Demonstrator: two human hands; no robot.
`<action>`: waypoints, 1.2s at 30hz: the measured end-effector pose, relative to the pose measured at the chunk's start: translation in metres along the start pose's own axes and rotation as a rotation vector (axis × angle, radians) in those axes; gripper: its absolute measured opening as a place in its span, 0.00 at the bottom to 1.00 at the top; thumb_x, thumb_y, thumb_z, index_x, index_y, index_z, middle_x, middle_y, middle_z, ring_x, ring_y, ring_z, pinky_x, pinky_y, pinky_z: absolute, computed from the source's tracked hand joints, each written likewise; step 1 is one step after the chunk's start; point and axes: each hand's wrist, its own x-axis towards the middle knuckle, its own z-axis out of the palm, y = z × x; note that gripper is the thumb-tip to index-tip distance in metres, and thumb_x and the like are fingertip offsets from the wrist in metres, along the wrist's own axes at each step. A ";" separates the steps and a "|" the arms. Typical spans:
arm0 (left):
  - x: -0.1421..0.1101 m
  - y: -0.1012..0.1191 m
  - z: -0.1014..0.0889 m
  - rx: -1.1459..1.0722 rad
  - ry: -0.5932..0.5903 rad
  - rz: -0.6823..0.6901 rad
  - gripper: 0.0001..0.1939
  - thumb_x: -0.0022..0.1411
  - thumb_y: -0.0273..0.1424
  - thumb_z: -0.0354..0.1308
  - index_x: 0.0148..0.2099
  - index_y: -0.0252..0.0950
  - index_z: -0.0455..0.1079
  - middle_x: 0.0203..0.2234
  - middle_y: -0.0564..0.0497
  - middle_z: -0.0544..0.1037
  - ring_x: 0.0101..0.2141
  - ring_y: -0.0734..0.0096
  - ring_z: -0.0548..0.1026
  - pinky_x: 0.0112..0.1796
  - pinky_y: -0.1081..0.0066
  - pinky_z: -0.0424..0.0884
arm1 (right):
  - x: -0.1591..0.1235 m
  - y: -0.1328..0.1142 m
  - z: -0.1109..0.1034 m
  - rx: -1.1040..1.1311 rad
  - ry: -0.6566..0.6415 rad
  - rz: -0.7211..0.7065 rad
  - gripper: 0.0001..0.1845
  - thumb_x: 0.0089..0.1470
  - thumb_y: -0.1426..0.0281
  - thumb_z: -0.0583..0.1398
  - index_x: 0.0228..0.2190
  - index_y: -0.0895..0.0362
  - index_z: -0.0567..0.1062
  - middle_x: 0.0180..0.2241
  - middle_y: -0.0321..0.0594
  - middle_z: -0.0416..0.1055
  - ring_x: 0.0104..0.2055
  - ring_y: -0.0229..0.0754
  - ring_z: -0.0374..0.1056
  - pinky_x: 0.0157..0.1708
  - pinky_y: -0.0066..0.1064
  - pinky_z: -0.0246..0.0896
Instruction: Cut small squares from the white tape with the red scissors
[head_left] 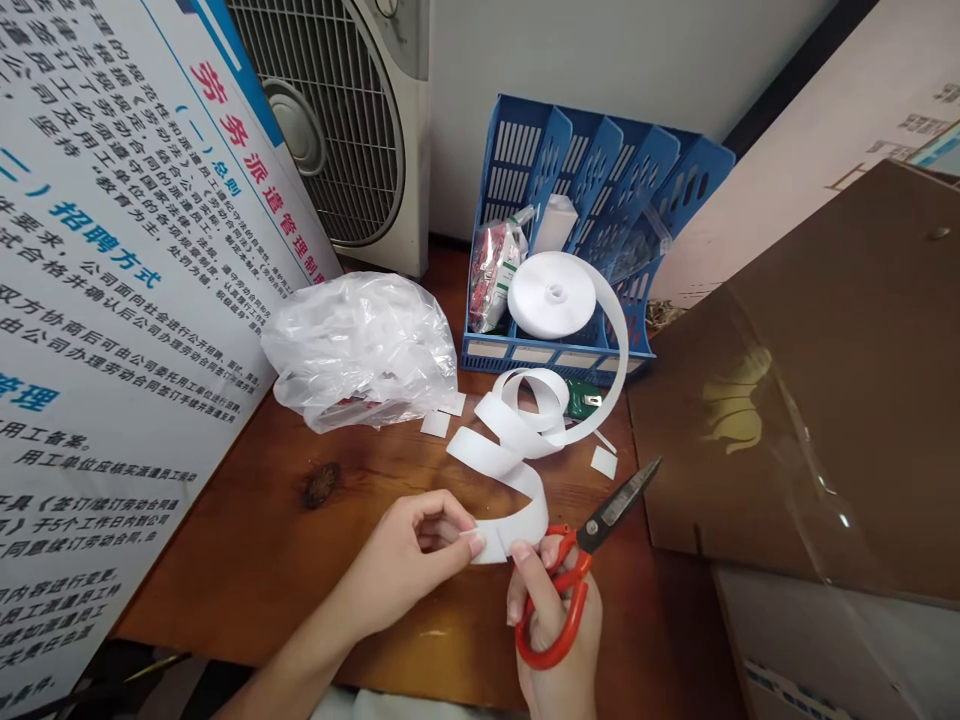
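Observation:
A long white strip of tape (504, 472) curls over the table from a white roll (551, 296). Its loose end is pinched between the thumb and fingers of my left hand (416, 545). My right hand (553, 610) grips red-handled scissors (589, 535), whose dark blades are closed and point up to the right. The right thumb and a finger also touch the strip just right of my left fingertips. A faint crease or line crosses the strip there. Small cut white squares lie on the wood, one piece (604, 462) at right and others (436, 424) beside the bag.
A clear plastic bag (364, 350) of white pieces sits at left. The blue file rack (559, 352) stands at the back, with a green tape measure (583, 399) before it. A printed board (150, 300), a fan (337, 120) and a brown box (810, 400) border the wooden table (255, 560).

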 end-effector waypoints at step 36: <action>0.004 -0.005 0.007 -0.239 -0.002 -0.022 0.16 0.63 0.38 0.68 0.47 0.31 0.81 0.31 0.48 0.80 0.30 0.73 0.71 0.32 0.75 0.70 | -0.009 -0.005 0.015 -0.144 0.050 -0.097 0.29 0.48 0.57 0.72 0.28 0.57 0.58 0.22 0.28 0.63 0.17 0.29 0.63 0.15 0.19 0.56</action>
